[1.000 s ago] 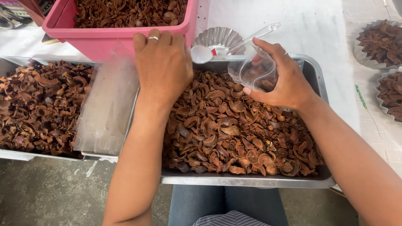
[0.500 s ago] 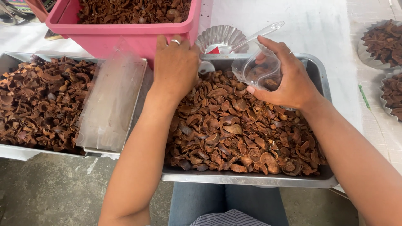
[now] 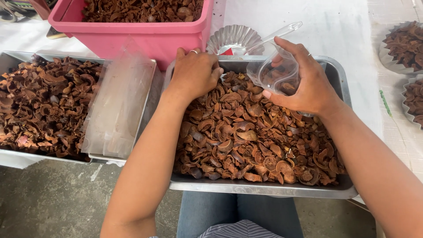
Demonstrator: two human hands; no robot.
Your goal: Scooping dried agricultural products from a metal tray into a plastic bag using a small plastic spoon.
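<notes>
The scene is carried by a counter (image 3: 335, 26) covered in white cloth, with a grey concrete floor (image 3: 53, 202) seen below its near edge. Across the middle a large metal tray (image 3: 264, 188) is set, filled with brown dried shell pieces (image 3: 255, 141). To its left a second metal tray (image 3: 13, 159) of the same brown pieces is placed, and a stack of clear plastic bags (image 3: 116, 105) is laid over its right end. Behind both, a pink plastic tub (image 3: 145, 37) heaped with the same material is stood against the trays. At the right edge two fluted foil cups (image 3: 382, 53) holding brown pieces are partly seen, and an empty fluted foil mould (image 3: 233, 39) is set just behind the large tray.

A small clear plastic cup (image 3: 275, 75) — already holding a few brown pieces — is gripped by the right hand (image 3: 304, 83), fingers curled round its rim, and is held tilted just above the far end of the large tray. A clear plastic spoon (image 3: 275, 33) is seen behind this cup, its handle pointing up and right; whether it is held cannot be told. The left hand (image 3: 194, 72) — a ring on one finger — is closed loosely, knuckles up, with its fingertips buried among the shell pieces at the tray's far left corner.
</notes>
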